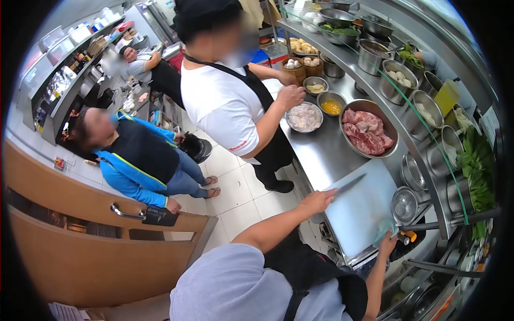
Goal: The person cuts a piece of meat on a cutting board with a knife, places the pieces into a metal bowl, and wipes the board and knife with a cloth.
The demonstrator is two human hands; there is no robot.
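Observation:
My left hand (318,201) is closed round the handle of a knife (350,186), its blade over the upper part of a white cutting board (356,219). My right hand (387,245) grips a pale green cloth (385,229) at the board's near right corner. The board lies bare apart from knife and cloth. Just beyond it stands a large metal bowl (397,140) with big pieces of raw red meat (365,134). Small metal bowls (405,205) sit right of the board.
A co-worker (225,101) in a white shirt works at the counter (305,152) beside me. A person in a blue jacket (131,174) stands by the wooden door (96,241); another is farther back. A metal shelf (393,109) with containers and leafy greens (479,174) overhangs the right side.

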